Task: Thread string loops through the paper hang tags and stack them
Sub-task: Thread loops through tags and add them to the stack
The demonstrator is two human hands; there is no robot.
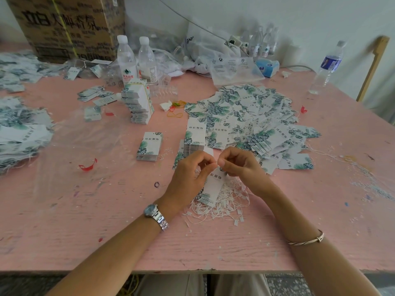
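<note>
Hang tag held at its top edge by both hands.
The left hand [190, 174] and right hand [237, 165], fingers curled, pinch the top of the hang tag [213, 184] just above the heap of string loops [226, 202] on the pink table [106, 231]. Whether a string is between the fingertips cannot be told. Loose tags [245, 116] lie beyond.

Bare pink table [89, 221] lies near-left; heaped tags [252, 118] crowd ahead, right.
</note>
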